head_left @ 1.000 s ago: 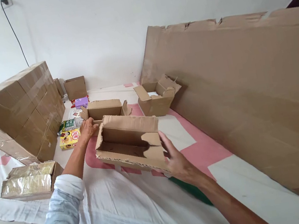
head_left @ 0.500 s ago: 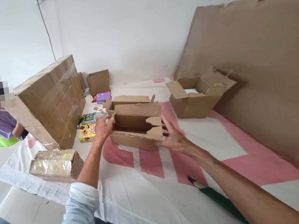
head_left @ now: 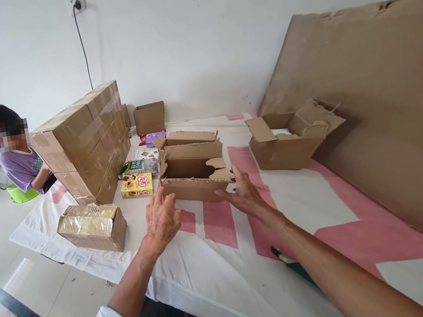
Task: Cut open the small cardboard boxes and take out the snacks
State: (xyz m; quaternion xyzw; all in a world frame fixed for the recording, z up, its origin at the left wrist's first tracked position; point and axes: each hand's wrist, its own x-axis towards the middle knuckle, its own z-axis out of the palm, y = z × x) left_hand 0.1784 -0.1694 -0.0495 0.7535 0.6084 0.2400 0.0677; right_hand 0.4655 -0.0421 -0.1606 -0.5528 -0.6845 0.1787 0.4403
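An open cardboard box (head_left: 196,188) stands upright on the cloth in front of me, its flaps raised and its cut edges ragged. My left hand (head_left: 162,218) is by its front left corner, fingers loosely bent and holding nothing. At the right end is my right hand (head_left: 246,194), thumb and fingers spread close to the cardboard; I cannot tell whether they touch it. Left of the box lie a yellow snack box (head_left: 137,186), a green and clear packet (head_left: 139,167) and a purple pack (head_left: 155,137). A green-handled tool (head_left: 300,272) is partly hidden under my right forearm.
Another open box (head_left: 281,152) stands to the right, before a large leaning cardboard sheet (head_left: 382,113). On the left are a wall of stacked taped boxes (head_left: 83,142) and a single taped box (head_left: 91,230). A person in purple (head_left: 18,168) is beyond the stack.
My left hand has let go of the box's left flap and come down toward me. My right hand stays at the right end. The view has shifted slightly left.
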